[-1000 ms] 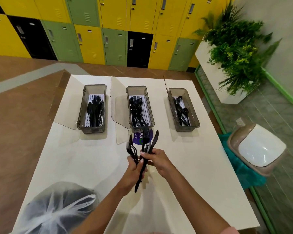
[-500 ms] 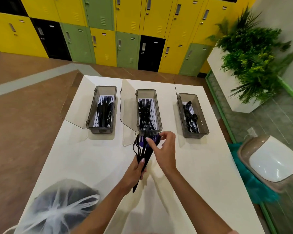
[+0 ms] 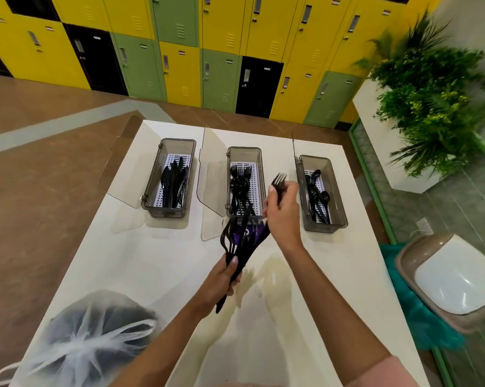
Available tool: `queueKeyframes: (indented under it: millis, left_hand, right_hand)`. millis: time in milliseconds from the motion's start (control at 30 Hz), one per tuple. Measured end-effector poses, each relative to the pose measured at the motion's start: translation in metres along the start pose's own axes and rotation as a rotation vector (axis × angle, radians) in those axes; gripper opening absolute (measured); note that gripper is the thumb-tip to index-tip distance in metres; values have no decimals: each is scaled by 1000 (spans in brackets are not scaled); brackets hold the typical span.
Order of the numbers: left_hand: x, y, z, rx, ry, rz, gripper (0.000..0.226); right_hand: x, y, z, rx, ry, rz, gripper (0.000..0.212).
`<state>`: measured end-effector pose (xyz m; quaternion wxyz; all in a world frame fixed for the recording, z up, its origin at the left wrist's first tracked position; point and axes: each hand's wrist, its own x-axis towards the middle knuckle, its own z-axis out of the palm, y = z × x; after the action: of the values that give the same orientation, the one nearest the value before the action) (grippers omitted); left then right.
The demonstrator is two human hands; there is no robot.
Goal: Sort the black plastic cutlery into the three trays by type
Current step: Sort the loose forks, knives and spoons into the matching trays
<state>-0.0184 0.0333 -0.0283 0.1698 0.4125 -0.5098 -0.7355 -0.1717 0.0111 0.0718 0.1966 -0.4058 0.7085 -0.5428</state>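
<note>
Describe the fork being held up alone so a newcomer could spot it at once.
On the white table stand three grey trays in a row. Above the gap between the middle tray and the right tray, the right hand holds one black fork, prongs up. Unlike the bundle gripped in the left hand, it is held singly.

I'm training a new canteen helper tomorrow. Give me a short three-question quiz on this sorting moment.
1. True or false: the right hand holds a spoon.
2. Which tray matches the right hand's item: A left tray, B middle tray, C right tray?
3. Short answer: what does the left hand grip?
Key: 1 false, it pinches a fork. 2 B, it holds forks. 3 A bundle of black cutlery.
</note>
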Motion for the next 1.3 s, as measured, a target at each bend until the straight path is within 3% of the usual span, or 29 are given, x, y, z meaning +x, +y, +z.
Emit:
queueKeyframes:
  millis: [100,267,433,600,733,833,1133,1300]
  left_hand:
    - [1,8,-6,-171,-93,-97,24]
    - [-1,16,-19,-282,-187,-143,32]
    - [-5,27,-17,-284,-283,-146,33]
    - [-9,30,-7,-329,-413,-188,31]
    - [-10,29,-3,-375,-421,-196,33]
    - [-10,30,-2,-359,-456,-189,34]
    - [-15,34,-9,-306,-532,-209,34]
    - [-12,31,-15,-311,-534,-231,34]
  right_hand:
    - [16,2,-14,-48,-36,41,17]
    - [33,30,-34,-127,-323,228,17]
    - [17,55,-37,70,-541,517,11]
    - [-12,68,-26,290,-793,622,32]
    - [-22,75,-25,435,-805,678,34]
    - [-26,72,-23,549,-864,671,19]
    - [-30,64,-8,640,-908,761,35]
    - [-20,69,7,541,-816,594,23]
